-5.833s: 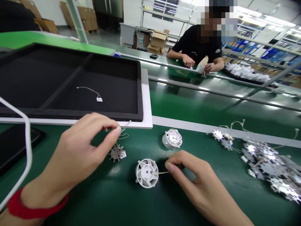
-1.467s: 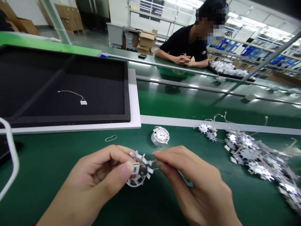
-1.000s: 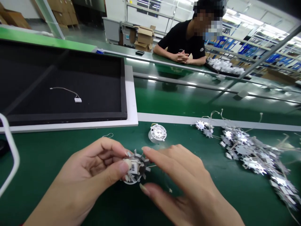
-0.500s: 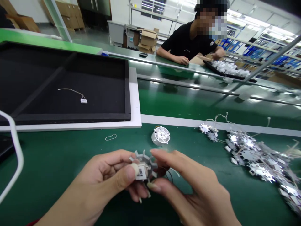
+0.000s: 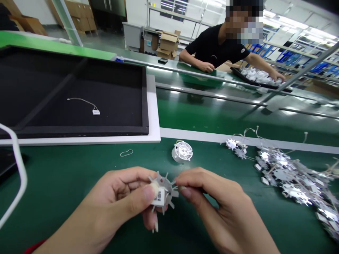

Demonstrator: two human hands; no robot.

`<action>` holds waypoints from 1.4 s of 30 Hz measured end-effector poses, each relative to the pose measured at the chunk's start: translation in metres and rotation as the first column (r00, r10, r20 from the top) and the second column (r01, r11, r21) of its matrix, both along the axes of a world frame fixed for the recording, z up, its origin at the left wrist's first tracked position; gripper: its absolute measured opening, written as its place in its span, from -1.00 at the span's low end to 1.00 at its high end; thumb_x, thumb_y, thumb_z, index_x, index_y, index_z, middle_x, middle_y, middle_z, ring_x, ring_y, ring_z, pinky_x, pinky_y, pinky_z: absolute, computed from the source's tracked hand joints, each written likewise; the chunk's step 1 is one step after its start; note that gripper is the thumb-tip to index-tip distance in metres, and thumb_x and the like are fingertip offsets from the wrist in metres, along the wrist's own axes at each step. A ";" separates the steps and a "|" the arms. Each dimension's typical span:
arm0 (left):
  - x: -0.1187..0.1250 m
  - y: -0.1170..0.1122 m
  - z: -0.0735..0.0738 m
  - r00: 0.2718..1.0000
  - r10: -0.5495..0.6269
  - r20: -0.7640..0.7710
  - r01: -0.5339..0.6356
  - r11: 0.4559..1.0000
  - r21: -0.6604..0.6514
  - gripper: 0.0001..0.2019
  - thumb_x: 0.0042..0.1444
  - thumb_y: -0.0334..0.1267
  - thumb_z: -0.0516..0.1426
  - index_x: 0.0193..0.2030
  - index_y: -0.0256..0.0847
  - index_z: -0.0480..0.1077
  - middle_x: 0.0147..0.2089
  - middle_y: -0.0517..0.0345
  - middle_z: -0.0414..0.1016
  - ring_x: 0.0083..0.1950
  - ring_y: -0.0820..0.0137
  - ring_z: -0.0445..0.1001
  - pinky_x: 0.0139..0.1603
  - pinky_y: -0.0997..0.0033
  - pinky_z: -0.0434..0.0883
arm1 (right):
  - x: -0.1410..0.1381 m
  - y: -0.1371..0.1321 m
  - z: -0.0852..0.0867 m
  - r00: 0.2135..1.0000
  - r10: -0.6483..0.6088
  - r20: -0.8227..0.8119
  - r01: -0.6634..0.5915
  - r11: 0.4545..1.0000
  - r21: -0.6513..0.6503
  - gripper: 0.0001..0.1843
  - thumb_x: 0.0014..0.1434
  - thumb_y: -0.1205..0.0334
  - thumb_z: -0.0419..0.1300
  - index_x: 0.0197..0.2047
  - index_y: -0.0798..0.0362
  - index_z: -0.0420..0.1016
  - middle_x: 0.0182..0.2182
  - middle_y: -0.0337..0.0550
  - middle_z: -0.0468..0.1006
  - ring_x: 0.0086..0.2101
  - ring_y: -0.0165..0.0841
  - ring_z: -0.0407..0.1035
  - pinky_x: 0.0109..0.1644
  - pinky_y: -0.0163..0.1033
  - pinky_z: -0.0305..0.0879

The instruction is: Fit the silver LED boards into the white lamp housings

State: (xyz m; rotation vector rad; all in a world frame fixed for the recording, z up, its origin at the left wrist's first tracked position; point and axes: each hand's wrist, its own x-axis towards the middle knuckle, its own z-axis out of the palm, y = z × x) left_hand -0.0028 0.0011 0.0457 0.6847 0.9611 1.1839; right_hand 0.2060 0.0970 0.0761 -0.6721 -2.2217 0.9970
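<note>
A toothed, star-shaped metal disc [image 5: 162, 190] with a small white barcode label sits between my hands. My left hand [image 5: 113, 201] pinches it from the left, thumb pressed on the label side. The fingertips of my right hand [image 5: 212, 197] grip its right edge. Any white part behind the disc is hidden by my fingers. A white round fan-like housing [image 5: 182, 152] stands on the green mat just beyond the disc, touching neither hand. A thin loop of wire [image 5: 126, 152] lies on the mat to its left.
A black foam-lined tray [image 5: 79, 130] with a white rim holds a wired label [image 5: 84, 104]. Several wired metal discs [image 5: 288, 180] lie heaped at right. Across the bench, a co-worker [image 5: 217, 46] reaches into a tray of white parts [image 5: 258, 76].
The disc has turned and now shows its label toward me, held in both hands. The wire seen earlier no longer shows. The co-worker's arm has stretched out to the tray of white parts.
</note>
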 end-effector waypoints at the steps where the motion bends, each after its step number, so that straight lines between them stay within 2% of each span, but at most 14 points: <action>1: 0.000 -0.001 0.000 1.000 0.007 -0.020 -0.008 1.000 -0.007 -0.67 0.26 0.14 0.44 -0.01 0.01 0.73 -0.40 0.26 0.69 -0.35 0.49 0.63 -0.17 0.64 0.56 | 0.001 -0.001 0.001 1.000 -0.007 0.014 0.007 1.000 -0.019 -0.75 0.41 0.44 0.21 -0.11 -0.09 0.65 -0.23 -0.40 0.76 -0.28 -0.57 0.65 -0.14 -0.66 0.48; 4: -0.003 -0.001 0.002 0.997 -0.006 -0.082 0.005 1.000 -0.014 -0.67 0.26 0.16 0.43 0.01 0.05 0.73 -0.41 0.27 0.69 -0.32 0.49 0.65 -0.15 0.68 0.56 | 0.003 -0.003 0.005 0.998 -0.036 0.044 0.039 0.998 -0.053 -0.74 0.37 0.31 0.35 0.02 -0.24 0.69 -0.25 -0.45 0.75 -0.33 -0.53 0.63 -0.29 -0.63 0.49; 7: -0.004 0.001 0.004 0.995 -0.021 -0.102 0.022 1.000 0.004 -0.70 0.26 0.15 0.43 0.01 0.10 0.73 -0.41 0.29 0.69 -0.34 0.51 0.65 -0.19 0.71 0.56 | 0.002 -0.003 0.008 0.998 0.035 0.060 -0.029 0.994 -0.105 -0.74 0.30 0.28 0.45 0.01 -0.24 0.71 -0.31 -0.49 0.71 -0.37 -0.54 0.58 -0.31 -0.60 0.46; 10: -0.002 0.001 0.006 0.995 0.018 -0.094 -0.019 1.000 -0.011 -0.70 0.22 0.16 0.46 -0.07 0.07 0.75 -0.42 0.28 0.69 -0.36 0.51 0.64 -0.23 0.72 0.55 | -0.001 -0.003 0.006 0.992 0.117 0.042 -0.110 0.985 -0.135 -0.85 0.35 0.26 0.45 -0.05 -0.17 0.69 -0.24 -0.47 0.73 -0.28 -0.54 0.60 -0.15 -0.57 0.46; 14: 0.004 0.000 0.004 0.996 0.050 -0.070 -0.054 0.998 -0.046 -0.70 0.19 0.13 0.49 -0.12 0.00 0.76 -0.39 0.24 0.71 -0.32 0.49 0.65 -0.21 0.71 0.58 | -0.002 -0.003 -0.002 0.992 0.127 0.025 -0.124 0.988 -0.092 -0.92 0.43 0.26 0.40 -0.08 -0.15 0.65 -0.26 -0.48 0.71 -0.31 -0.56 0.56 -0.17 -0.56 0.41; 16: 0.005 0.000 0.000 0.998 0.051 -0.040 -0.053 0.998 -0.044 -0.70 0.21 0.09 0.48 -0.05 -0.01 0.74 -0.37 0.22 0.71 -0.31 0.47 0.66 -0.20 0.70 0.59 | -0.002 -0.003 -0.005 0.991 0.131 0.015 -0.130 0.988 -0.079 -0.91 0.44 0.30 0.37 -0.10 -0.12 0.65 -0.28 -0.45 0.70 -0.33 -0.55 0.54 -0.14 -0.55 0.43; 19: 0.006 -0.001 -0.004 0.998 0.062 0.015 -0.062 0.997 -0.042 -0.64 0.24 0.04 0.48 0.09 -0.02 0.68 -0.28 0.18 0.75 -0.31 0.45 0.68 -0.20 0.66 0.62 | -0.003 -0.003 -0.006 0.987 0.160 -0.026 -0.162 0.979 -0.125 -0.88 0.46 0.33 0.34 -0.12 -0.10 0.67 -0.30 -0.40 0.71 -0.34 -0.54 0.57 -0.15 -0.56 0.45; 22: 0.006 -0.003 -0.005 0.998 0.049 0.048 -0.047 0.998 -0.039 -0.60 0.20 -0.01 0.52 0.11 -0.02 0.66 -0.20 0.17 0.76 -0.26 0.43 0.70 -0.15 0.63 0.64 | -0.006 -0.003 -0.005 0.986 0.155 -0.066 -0.164 0.975 -0.148 -0.86 0.43 0.34 0.37 -0.11 -0.11 0.73 -0.33 -0.39 0.72 -0.37 -0.54 0.59 -0.20 -0.60 0.46; 25: 0.006 -0.003 -0.002 0.998 0.012 0.063 -0.009 0.999 -0.048 -0.64 0.23 -0.07 0.50 0.12 -0.02 0.67 -0.23 0.19 0.76 -0.22 0.41 0.72 -0.15 0.64 0.63 | -0.006 -0.001 -0.001 0.984 0.170 -0.052 -0.177 0.966 -0.189 -0.85 0.39 0.35 0.40 -0.13 -0.12 0.78 -0.38 -0.38 0.71 -0.41 -0.51 0.60 -0.26 -0.59 0.48; 29: 0.006 -0.002 0.001 0.998 -0.023 0.050 0.026 0.998 -0.053 -0.63 0.25 0.01 0.48 0.11 -0.07 0.67 -0.30 0.15 0.75 -0.26 0.38 0.73 -0.19 0.62 0.62 | -0.003 0.003 0.005 0.976 0.219 0.004 -0.209 0.934 -0.290 -0.74 0.36 0.43 0.38 -0.11 -0.18 0.80 -0.38 -0.40 0.73 -0.39 -0.48 0.62 -0.23 -0.55 0.51; 32: 0.006 -0.001 0.002 0.996 -0.025 0.084 0.031 0.997 -0.073 -0.66 0.23 0.02 0.49 0.02 -0.11 0.69 -0.33 0.16 0.74 -0.29 0.38 0.74 -0.23 0.64 0.61 | -0.001 0.003 0.002 0.982 0.191 0.011 -0.180 0.942 -0.282 -0.70 0.39 0.43 0.34 -0.10 -0.19 0.81 -0.35 -0.39 0.75 -0.40 -0.49 0.61 -0.23 -0.54 0.49; 36: 0.004 0.002 0.002 0.989 -0.035 0.144 0.045 0.997 -0.064 -0.75 0.25 -0.04 0.48 -0.09 -0.14 0.69 -0.29 0.18 0.74 -0.32 0.43 0.73 -0.26 0.69 0.59 | -0.001 -0.004 -0.009 0.997 0.071 -0.031 -0.076 0.965 -0.252 -0.69 0.41 0.38 0.30 -0.09 -0.27 0.78 -0.34 -0.45 0.73 -0.37 -0.52 0.59 -0.19 -0.54 0.47; 40: 0.003 0.005 0.000 0.979 -0.060 0.194 0.073 0.995 -0.064 -0.74 0.28 -0.03 0.47 -0.08 -0.15 0.68 -0.28 0.18 0.74 -0.35 0.46 0.73 -0.30 0.72 0.57 | -0.005 -0.007 -0.013 0.997 0.036 -0.071 -0.052 0.970 -0.238 -0.69 0.43 0.39 0.25 -0.08 -0.22 0.76 -0.37 -0.44 0.69 -0.38 -0.56 0.58 -0.16 -0.58 0.48; 42: 0.003 0.004 -0.001 0.977 -0.056 0.206 0.074 0.994 -0.083 -0.70 0.27 -0.04 0.48 0.00 -0.15 0.66 -0.28 0.17 0.74 -0.36 0.45 0.73 -0.29 0.70 0.57 | -0.008 -0.006 -0.011 0.995 0.037 -0.088 -0.054 0.978 -0.203 -0.68 0.41 0.45 0.24 -0.10 -0.16 0.75 -0.35 -0.43 0.71 -0.36 -0.57 0.62 -0.16 -0.62 0.47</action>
